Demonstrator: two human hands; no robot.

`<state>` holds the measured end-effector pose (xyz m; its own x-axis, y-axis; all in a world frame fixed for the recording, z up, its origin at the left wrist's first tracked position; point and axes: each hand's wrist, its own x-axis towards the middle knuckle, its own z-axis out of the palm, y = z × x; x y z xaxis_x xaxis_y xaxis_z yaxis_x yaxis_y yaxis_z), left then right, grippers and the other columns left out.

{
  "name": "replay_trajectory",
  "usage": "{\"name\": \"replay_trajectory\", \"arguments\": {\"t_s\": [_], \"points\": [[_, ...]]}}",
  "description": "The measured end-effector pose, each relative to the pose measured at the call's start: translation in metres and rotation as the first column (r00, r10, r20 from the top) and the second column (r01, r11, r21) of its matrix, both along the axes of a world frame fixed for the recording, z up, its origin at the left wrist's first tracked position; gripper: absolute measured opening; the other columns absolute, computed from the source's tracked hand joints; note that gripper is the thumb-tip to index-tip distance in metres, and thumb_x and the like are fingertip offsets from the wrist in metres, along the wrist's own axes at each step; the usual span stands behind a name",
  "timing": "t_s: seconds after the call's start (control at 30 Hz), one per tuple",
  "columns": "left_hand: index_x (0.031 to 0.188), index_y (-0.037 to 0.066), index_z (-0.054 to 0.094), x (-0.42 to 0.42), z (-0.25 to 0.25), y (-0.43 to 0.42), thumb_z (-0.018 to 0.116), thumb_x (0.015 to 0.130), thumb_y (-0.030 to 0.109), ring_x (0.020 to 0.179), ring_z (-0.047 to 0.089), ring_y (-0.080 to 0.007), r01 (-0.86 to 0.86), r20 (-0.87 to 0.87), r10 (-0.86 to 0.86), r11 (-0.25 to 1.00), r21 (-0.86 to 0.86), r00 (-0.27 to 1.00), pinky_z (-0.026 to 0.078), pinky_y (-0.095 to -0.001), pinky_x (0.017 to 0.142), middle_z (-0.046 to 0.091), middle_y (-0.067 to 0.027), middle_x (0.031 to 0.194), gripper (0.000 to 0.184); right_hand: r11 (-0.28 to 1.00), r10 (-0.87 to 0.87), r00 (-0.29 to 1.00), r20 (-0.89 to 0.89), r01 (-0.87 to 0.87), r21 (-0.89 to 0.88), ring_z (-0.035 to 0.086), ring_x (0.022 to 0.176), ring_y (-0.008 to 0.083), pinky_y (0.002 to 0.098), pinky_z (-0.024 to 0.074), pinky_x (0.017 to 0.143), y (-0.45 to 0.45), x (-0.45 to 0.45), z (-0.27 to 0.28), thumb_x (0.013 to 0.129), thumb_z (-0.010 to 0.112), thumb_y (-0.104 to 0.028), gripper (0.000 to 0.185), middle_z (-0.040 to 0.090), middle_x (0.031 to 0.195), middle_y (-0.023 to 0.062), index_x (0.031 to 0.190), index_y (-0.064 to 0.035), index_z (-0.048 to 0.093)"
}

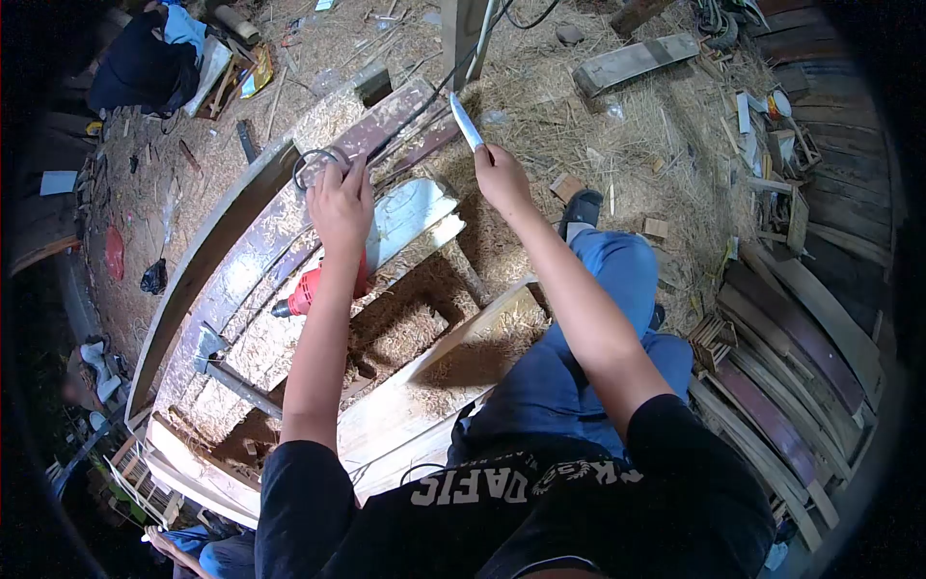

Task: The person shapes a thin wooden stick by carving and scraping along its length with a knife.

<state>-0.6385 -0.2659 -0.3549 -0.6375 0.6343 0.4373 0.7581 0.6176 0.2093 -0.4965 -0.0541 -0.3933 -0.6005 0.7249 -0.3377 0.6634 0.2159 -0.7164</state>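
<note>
My right hand [503, 180] is closed around a knife [466, 123], its pale blade pointing up and away from me. My left hand [340, 207] has its fingers bent around a black cable [415, 113], which loops beside the knuckles and runs up toward a post. Under my left forearm lies a red power drill [306, 290], partly hidden, its dark chuck to the left. A hammer [208, 349] rests nearer me on the shaving-covered planks, its handle reaching toward my forearm.
A curved wooden frame [207, 228] with shavings inside surrounds the tools. An upright post [465, 43] stands beyond it. A loose beam [637, 64] lies at far right, and stacked curved boards [781, 386] fill the right side. Another person [145, 63] sits at upper left.
</note>
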Motion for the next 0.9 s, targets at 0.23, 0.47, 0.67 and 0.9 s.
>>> {"name": "replay_trajectory", "arguments": {"t_s": [0.23,0.47,0.67,0.9], "points": [[0.1,0.013,0.069,-0.001,0.0,-0.005,0.072,0.082,0.012,0.089,0.06,-0.0288,0.017,0.086,-0.016,1.0,-0.018,0.996,0.043,-0.0412,0.075,0.059,-0.0075,0.088,0.018,0.999,0.041,0.999,0.029,-0.04,-0.024,0.065,0.085,0.0468,0.0535,0.0507,0.075,0.007,0.0,0.012,0.103,0.046,-0.035,0.038,0.069,0.088,0.0239,0.099,-0.0041,0.067],[0.096,0.013,0.07,-0.005,-0.006,-0.004,0.073,0.083,0.014,0.09,0.06,-0.0288,-0.014,0.099,0.016,1.0,-0.022,0.995,0.042,-0.0418,0.075,0.059,-0.0075,0.089,0.013,0.99,0.114,0.989,0.088,-0.121,0.072,0.066,0.086,0.0471,0.054,0.0525,0.078,0.002,-0.005,0.022,0.103,0.044,-0.036,0.039,0.07,0.09,0.0232,0.098,-0.0046,0.067],[0.094,0.011,0.07,-0.005,-0.006,0.001,0.072,0.085,0.013,0.089,0.058,-0.0303,-0.008,0.1,0.007,1.0,0.014,0.995,0.042,-0.0424,0.076,0.059,-0.0086,0.087,0.009,0.982,0.107,0.99,0.089,-0.119,0.149,0.067,0.088,0.0476,0.0569,0.0524,0.079,0.005,-0.009,0.016,0.103,0.043,-0.038,0.04,0.07,0.09,0.0247,0.099,-0.0069,0.068],[0.09,0.008,0.068,-0.009,-0.004,0.001,0.072,0.084,0.011,0.088,0.057,-0.0329,0.03,0.18,-0.041,0.997,0.064,0.983,0.042,-0.0447,0.078,0.058,-0.0105,0.086,0.007,0.992,0.099,0.988,0.117,-0.107,0.063,0.067,0.088,0.0471,0.0535,0.0543,0.079,-0.004,-0.01,0.025,0.102,0.046,-0.039,0.039,0.071,0.092,0.0242,0.098,-0.0073,0.068]]}}
